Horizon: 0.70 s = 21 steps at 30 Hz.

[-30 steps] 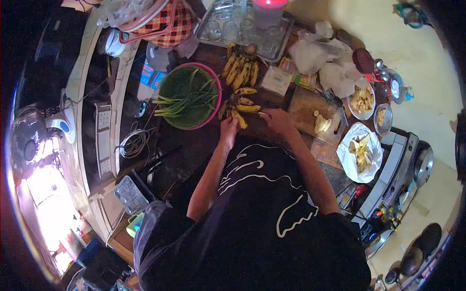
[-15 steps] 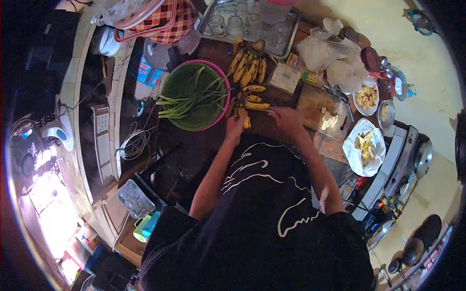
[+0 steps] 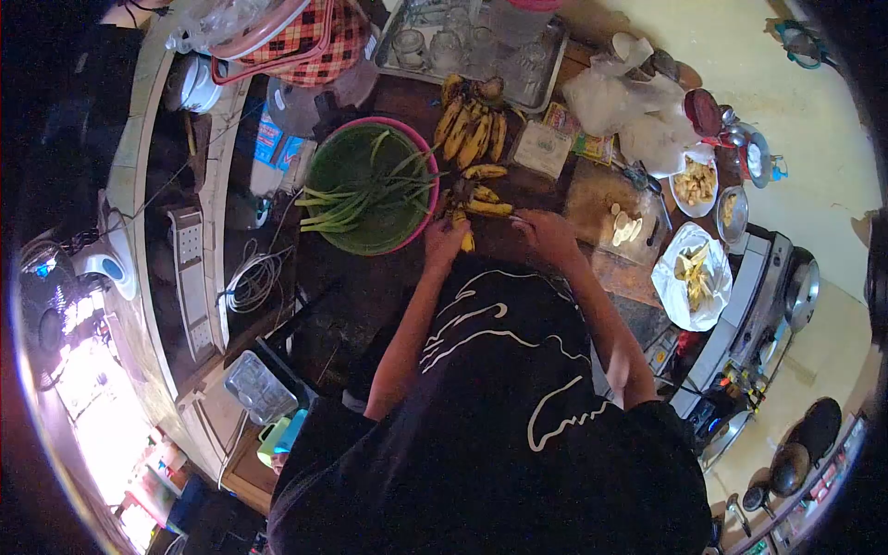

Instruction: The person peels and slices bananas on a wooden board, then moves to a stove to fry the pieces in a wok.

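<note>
My left hand (image 3: 444, 245) is closed around the lower end of a small yellow banana (image 3: 466, 239) at the table's near side. My right hand (image 3: 549, 239) is closed on a thin, pale, knife-like tool (image 3: 520, 220), mostly hidden by the fingers. It is just right of a loose banana (image 3: 488, 208). Beyond the hands another banana (image 3: 485, 171) lies crosswise, and farther back is a bunch of spotted ripe bananas (image 3: 472, 129). To the right, pale peeled pieces (image 3: 627, 228) rest on a wooden cutting board (image 3: 592, 199).
A green basket in a pink basin (image 3: 370, 236) holds long green leaves (image 3: 338, 208) at left. A metal tray (image 3: 546, 88) with glasses stands at the back. On the right are a white bag of peels (image 3: 694, 273), a bowl of cut pieces (image 3: 694, 182) and a stove (image 3: 768, 287).
My left hand has shifted slightly left and down along the banana. The right hand is nearly in the same place. The whole view has tilted a little.
</note>
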Motion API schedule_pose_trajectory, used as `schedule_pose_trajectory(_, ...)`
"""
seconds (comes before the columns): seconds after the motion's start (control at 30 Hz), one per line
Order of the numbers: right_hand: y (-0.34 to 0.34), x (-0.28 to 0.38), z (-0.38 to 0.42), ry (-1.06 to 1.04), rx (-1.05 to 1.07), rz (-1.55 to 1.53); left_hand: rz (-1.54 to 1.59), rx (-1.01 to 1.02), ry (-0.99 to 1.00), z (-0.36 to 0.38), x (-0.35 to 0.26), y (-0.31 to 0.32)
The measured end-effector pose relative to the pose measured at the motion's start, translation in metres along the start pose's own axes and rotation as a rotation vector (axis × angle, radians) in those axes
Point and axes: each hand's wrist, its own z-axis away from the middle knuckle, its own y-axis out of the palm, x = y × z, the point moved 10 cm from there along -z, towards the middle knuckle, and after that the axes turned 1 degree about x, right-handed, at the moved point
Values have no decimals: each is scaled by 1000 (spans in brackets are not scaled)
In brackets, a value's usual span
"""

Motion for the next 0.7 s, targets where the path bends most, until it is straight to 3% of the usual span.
schedule_pose_trajectory(0.13, -8, 10, 9, 1, -22, -7, -235, -98, 14, 13, -21, -4)
schedule_pose_trajectory(0.27, -12, 17, 19, -108, -153, 27, -197, -106, 124, 5, -7, -1)
schedule_pose_trajectory(0.43, -7, 16, 27, -112, -144, -66, -46, -67, 150, 11, -13, 6)
schedule_pose_trajectory(0.57, -8, 15, 30, -159, -211, -72, -207, -97, 112, 3, 5, 2)
schedule_pose_trajectory(0.63, -11, 19, 27, -121, -139, -71, -175, -115, 121, 19, -26, 6)
schedule_pose_trajectory(0.7, -11, 18, 25, -102, -123, -47, -5, -72, 127, 3, 5, 6)
